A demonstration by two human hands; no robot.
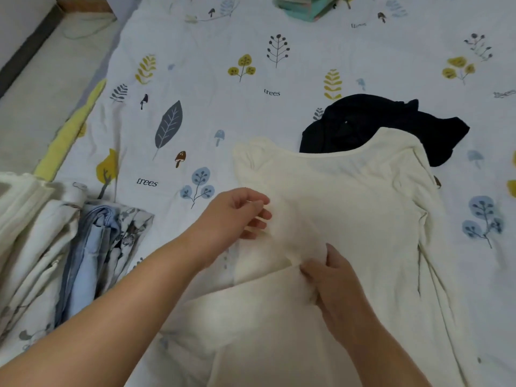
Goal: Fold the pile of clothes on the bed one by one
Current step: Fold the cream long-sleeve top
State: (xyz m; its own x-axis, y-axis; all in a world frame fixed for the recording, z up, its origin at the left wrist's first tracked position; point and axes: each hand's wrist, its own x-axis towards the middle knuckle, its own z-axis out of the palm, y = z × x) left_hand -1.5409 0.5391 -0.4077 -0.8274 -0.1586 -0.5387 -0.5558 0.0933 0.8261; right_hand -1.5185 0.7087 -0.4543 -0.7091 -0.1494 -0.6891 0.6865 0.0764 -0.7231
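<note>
A cream long-sleeved top (357, 196) lies spread on the bed, neckline away from me. Its left sleeve is drawn across the body. My left hand (237, 216) pinches the sleeve fabric near the top's left side, fingers blurred. My right hand (335, 280) grips the same sleeve lower down, near the middle of the top. A black garment (371, 121) lies crumpled behind the cream top, partly under its collar.
The bed sheet (195, 79) is white with tree and leaf prints. A heap of blue, floral and white fabric (83, 247) sits at the left. A teal folded item (310, 7) lies at the far edge. The floor (42, 79) runs along the left.
</note>
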